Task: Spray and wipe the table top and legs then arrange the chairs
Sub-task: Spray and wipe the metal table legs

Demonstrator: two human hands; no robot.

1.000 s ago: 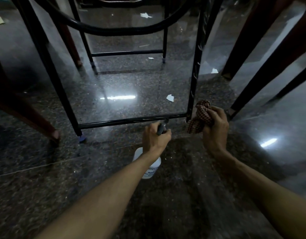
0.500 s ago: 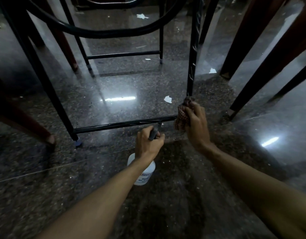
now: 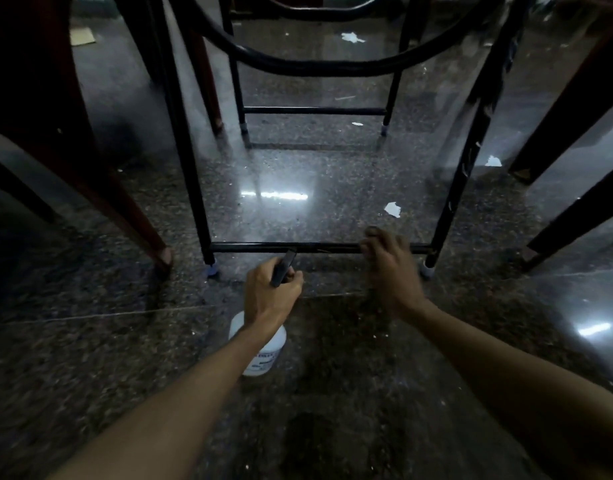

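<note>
The table's black metal frame stands in front of me on the floor, with its left leg [image 3: 191, 168], right leg [image 3: 461, 188] and low crossbar [image 3: 263, 247]. My left hand [image 3: 270, 296] grips the dark trigger head of a white spray bottle [image 3: 263, 351], which hangs below my wrist just short of the crossbar. My right hand [image 3: 388, 268] is blurred and curls over the crossbar near its right end. It holds the checked cloth [image 3: 369, 235] against the bar; only a dark bit of cloth shows at the fingertips.
Reddish-brown chair legs [image 3: 125, 202] stand close on the left, and more chair legs [image 3: 557, 133] slant in on the right. Scraps of white paper [image 3: 392, 208] lie on the glossy dark stone floor [image 3: 90, 341]. A curved black brace [image 3: 315, 67] spans the frame higher up.
My right hand has slid with the cloth from the foot of the right table leg leftward onto the low crossbar. My left hand keeps hold of the spray bottle.
</note>
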